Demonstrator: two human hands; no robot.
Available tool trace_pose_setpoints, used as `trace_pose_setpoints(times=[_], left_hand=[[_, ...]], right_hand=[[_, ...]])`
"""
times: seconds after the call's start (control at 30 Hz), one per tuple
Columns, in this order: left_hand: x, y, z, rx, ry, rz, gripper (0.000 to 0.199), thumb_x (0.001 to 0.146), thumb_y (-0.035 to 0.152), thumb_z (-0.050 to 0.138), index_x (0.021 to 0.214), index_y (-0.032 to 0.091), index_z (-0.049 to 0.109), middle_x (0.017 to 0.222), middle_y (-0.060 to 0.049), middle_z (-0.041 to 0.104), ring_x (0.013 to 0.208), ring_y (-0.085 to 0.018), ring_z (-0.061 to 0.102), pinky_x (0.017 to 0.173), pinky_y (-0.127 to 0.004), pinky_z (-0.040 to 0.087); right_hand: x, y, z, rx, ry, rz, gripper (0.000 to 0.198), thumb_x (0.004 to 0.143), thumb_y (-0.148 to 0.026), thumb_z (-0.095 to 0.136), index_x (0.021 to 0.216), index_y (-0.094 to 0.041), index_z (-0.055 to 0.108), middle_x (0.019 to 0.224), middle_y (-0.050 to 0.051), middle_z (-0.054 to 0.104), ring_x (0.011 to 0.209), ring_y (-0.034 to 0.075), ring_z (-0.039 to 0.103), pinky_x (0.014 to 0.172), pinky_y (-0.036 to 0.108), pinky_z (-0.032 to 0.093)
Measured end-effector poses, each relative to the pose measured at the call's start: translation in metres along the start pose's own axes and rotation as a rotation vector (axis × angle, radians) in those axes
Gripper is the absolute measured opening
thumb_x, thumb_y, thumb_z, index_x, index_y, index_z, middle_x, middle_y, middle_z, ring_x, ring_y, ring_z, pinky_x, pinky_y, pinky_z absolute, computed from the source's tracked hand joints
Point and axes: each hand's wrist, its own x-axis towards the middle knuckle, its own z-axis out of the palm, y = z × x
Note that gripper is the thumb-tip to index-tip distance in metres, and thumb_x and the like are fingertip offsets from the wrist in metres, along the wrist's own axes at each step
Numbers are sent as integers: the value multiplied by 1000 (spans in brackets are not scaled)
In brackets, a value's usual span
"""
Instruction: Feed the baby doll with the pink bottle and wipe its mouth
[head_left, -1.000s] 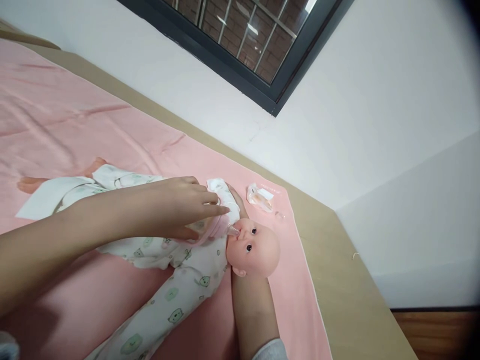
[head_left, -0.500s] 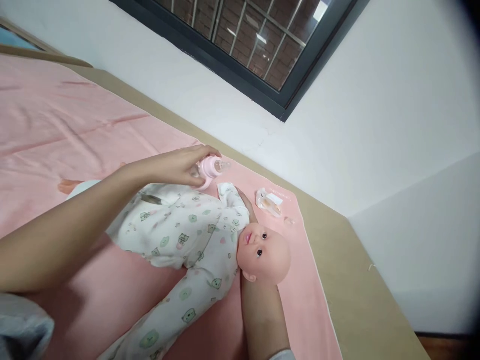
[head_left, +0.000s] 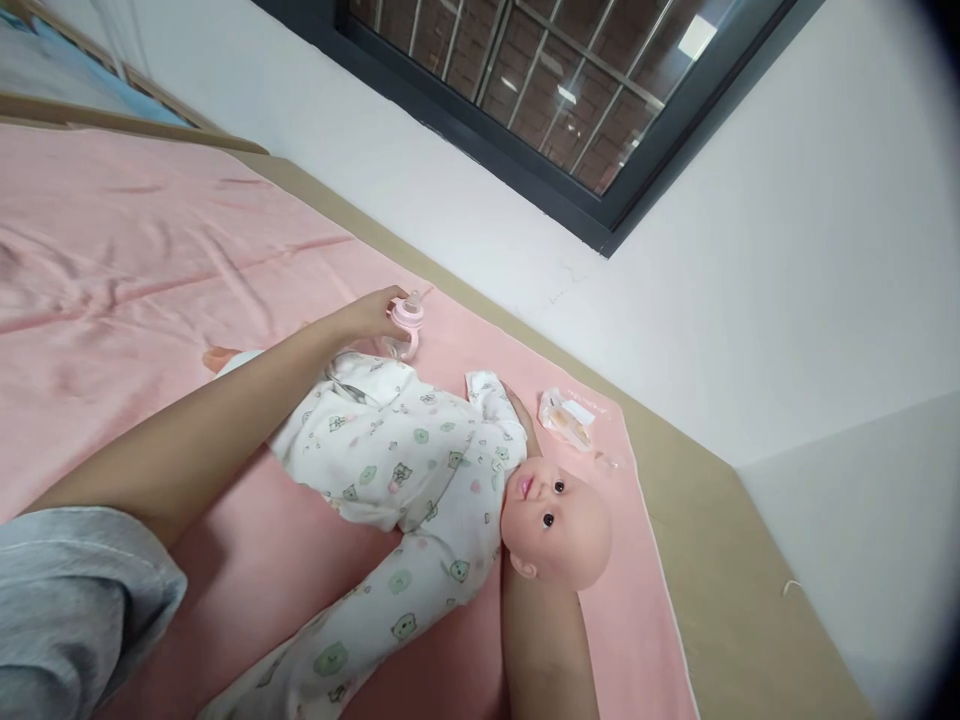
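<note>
A baby doll (head_left: 420, 470) in a white patterned outfit lies on its back, its bald head (head_left: 574, 530) toward the right. My left arm reaches across the doll's lower body. At its far side my left hand (head_left: 375, 312) is closed around a baby bottle (head_left: 407, 315) with a pink collar, a handle and a clear teat; the bottle stands nearly upright. My right forearm passes beneath the doll's head and neck. Only a bit of my right hand (head_left: 523, 412) shows past the doll's shoulder, near its sleeve; the fingers are mostly hidden.
A pink sheet (head_left: 97, 240) covers the tan surface (head_left: 712, 560). A clear plastic packet (head_left: 566, 420) and a small transparent piece (head_left: 606, 461) lie beyond the doll's head. Behind stands a white wall (head_left: 510, 230) with a dark-framed window (head_left: 600, 225).
The bottle has gone from lying tilted to nearly upright in my left hand, close to the sheet. The camera view has shifted, so the scene sits farther right. My right arm still supports the doll's head.
</note>
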Motion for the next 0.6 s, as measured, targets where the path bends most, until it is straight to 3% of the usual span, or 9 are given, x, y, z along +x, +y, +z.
trace_pose_setpoints(times=[0.2,0.33,0.43,0.5,0.6], left_hand=[[5,-13,-2,61,26,-84,76,60,33,69,126,13,39,116,-9,59,105,-25,58,86,-29,48],[0,-2,-2,74,-29,-48,69,58,33,70,120,16,46,113,-7,62,106,-28,60,87,-31,50],[-4,8,-9,151,-82,-56,72,58,36,70,124,17,47,117,-9,63,108,-31,60,90,-34,50],[-6,16,-20,270,-81,-122,85,58,38,73,134,16,41,123,-15,60,108,-35,60,92,-40,49],[-15,33,-35,468,38,-195,95,67,43,70,146,10,30,127,-24,55,116,-43,53,95,-52,44]], right_hand=[[7,1,1,65,-149,3,13,47,-22,78,55,-26,68,70,0,68,68,28,72,56,38,58],[1,0,-2,-111,-297,75,22,45,-20,82,63,-24,71,82,0,70,77,27,73,67,37,59],[-3,1,-2,-130,-353,154,26,43,-14,82,65,-24,72,83,2,71,83,32,73,74,42,59],[-2,1,-1,-73,-344,168,27,41,-11,81,62,-27,72,78,3,71,84,35,73,74,44,60],[4,1,3,30,-171,5,24,44,-19,81,61,-31,71,71,0,69,78,32,73,63,38,61]])
